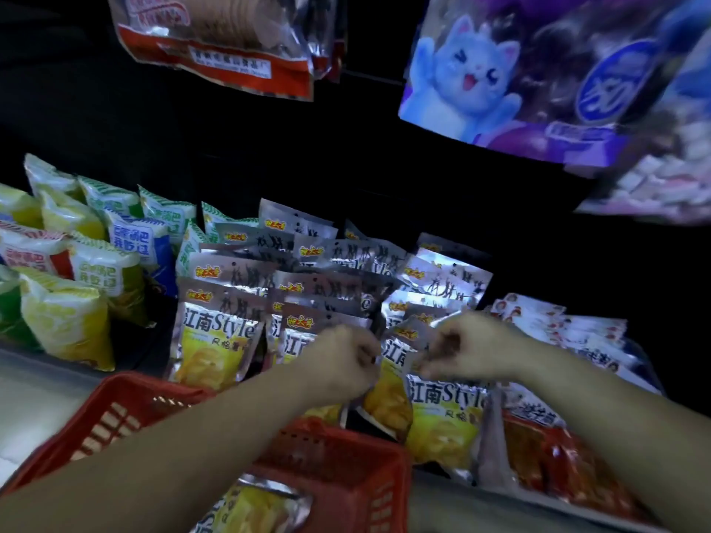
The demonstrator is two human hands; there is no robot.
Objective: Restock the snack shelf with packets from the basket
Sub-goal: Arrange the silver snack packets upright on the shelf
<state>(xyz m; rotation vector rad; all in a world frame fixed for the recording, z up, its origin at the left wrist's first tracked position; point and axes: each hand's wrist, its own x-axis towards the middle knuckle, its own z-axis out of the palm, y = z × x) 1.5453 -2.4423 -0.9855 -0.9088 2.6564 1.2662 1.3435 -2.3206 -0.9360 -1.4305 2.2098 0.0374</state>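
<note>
- Silver-and-yellow packet (388, 398) stands upright between both hands, at the near front of the shelf (46, 367).
- Left hand (342, 363) and right hand (477, 348) each pinch a top corner with curled fingers; the red basket (338, 448) sits just nearer.

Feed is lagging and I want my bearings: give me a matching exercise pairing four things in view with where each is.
Things: 1 red basket; 2 blue cat packet; 3 green and yellow bags; 4 silver and yellow packet.
Places: A hanging upper right; B pinched between left hand and right hand; C bottom of view, nearest the camera; D far left of view.
Pairs: 1-C; 2-A; 3-D; 4-B.
</note>
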